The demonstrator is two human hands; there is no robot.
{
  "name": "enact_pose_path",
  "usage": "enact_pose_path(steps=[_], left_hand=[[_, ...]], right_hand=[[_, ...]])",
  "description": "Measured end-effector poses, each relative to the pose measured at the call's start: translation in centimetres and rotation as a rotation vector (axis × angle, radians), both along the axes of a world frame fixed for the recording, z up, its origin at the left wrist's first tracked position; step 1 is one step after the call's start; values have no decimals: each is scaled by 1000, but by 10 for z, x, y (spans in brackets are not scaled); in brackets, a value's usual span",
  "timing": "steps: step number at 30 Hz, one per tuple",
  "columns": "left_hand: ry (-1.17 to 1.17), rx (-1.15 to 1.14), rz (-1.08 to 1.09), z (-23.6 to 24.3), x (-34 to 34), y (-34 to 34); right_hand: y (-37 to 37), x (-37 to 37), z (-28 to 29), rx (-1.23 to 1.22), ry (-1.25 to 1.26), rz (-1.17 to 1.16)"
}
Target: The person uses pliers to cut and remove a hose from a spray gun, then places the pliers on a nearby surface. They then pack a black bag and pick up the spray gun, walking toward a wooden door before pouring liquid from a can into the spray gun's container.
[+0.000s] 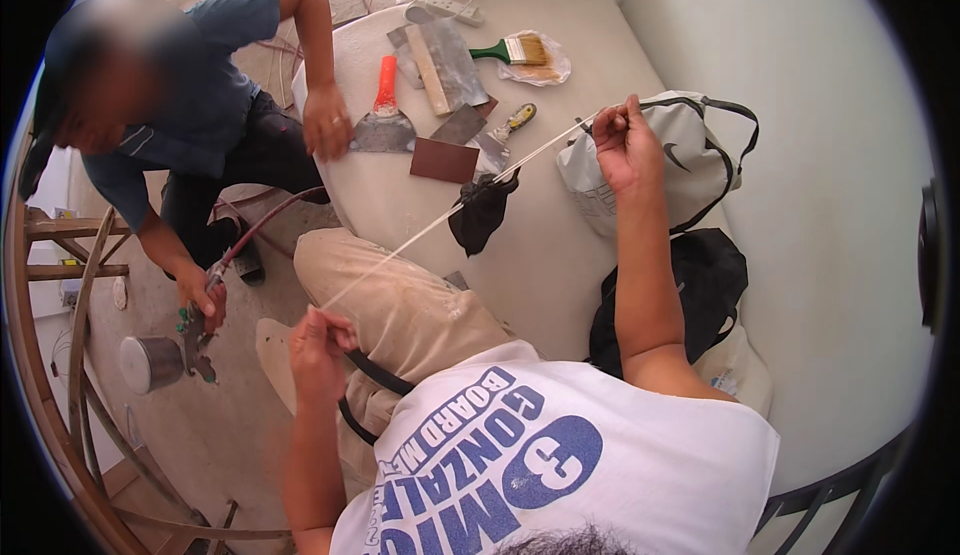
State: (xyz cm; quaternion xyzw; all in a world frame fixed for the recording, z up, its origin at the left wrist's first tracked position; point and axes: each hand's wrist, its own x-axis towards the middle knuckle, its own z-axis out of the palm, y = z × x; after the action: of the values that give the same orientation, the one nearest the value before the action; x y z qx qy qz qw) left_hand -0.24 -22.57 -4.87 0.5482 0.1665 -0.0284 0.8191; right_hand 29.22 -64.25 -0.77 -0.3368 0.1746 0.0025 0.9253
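Observation:
A white cord (405, 242) runs taut on a slant between my two hands. My left hand (318, 353), at the lower left, pinches its near end with fingers closed. Further off to the right, my raised right hand (628, 150) is closed on the other end. From the cord's middle hangs a small black cloth piece (480, 220), gathered where the cord meets it; its full shape is hidden by the folds. It hangs over the edge of a pale covered surface, near my tan trousers (390, 280).
On the surface lie a red-handled scraper (385, 120), a brown sandpaper sheet (444, 161), a putty knife (505, 133), a trowel (435, 70) and a green-handled paintbrush (515, 51). A grey bag (590, 175) and black bag (715, 270) stand right. A co-worker (220, 75) holds a spray gun (195, 330).

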Motion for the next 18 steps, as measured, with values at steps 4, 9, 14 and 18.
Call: enact_pose_path(steps=[4, 9, 14, 18], left_hand=[[-272, 397, -55, 28, 10, -22], [-516, 271, -425, 48, 53, -5], [-557, 554, -514, 9, 43, 23], [-402, 828, -570, 4, 4, 39]], right_hand=[[44, -3, -9, -1087, -245, 348], [166, -77, -36, -1560, -793, 1344], [259, -91, -78, -1971, -664, 1635], [357, -55, -14, -1697, -957, 1465]])
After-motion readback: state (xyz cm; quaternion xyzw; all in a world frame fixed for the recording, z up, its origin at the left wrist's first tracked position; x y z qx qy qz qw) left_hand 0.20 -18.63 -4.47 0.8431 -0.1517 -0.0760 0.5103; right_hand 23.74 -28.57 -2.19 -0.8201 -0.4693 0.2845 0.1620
